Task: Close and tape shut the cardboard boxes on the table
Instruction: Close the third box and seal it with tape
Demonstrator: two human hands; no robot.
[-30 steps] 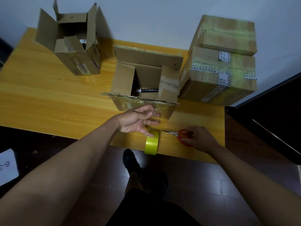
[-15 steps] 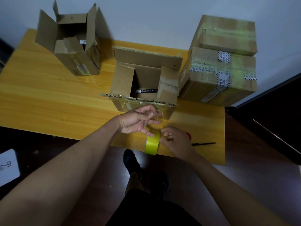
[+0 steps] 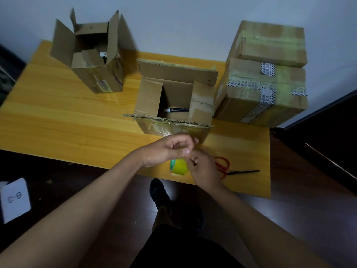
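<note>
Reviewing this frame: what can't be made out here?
- Tape roll, head view: mostly covered by both hands; whether the left hand holds a cut strip is unclear.
- Far open box: contents hidden by its flaps.
- Scissors: handles partly behind the right hand.

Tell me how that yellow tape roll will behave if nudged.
The tape roll seems to stand on its edge near the table's front edge, so it would probably roll, maybe off. It looks light and stiff.

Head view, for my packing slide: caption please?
Both hands meet over a yellow tape roll before an open cardboard box; red scissors lie beside.
</note>
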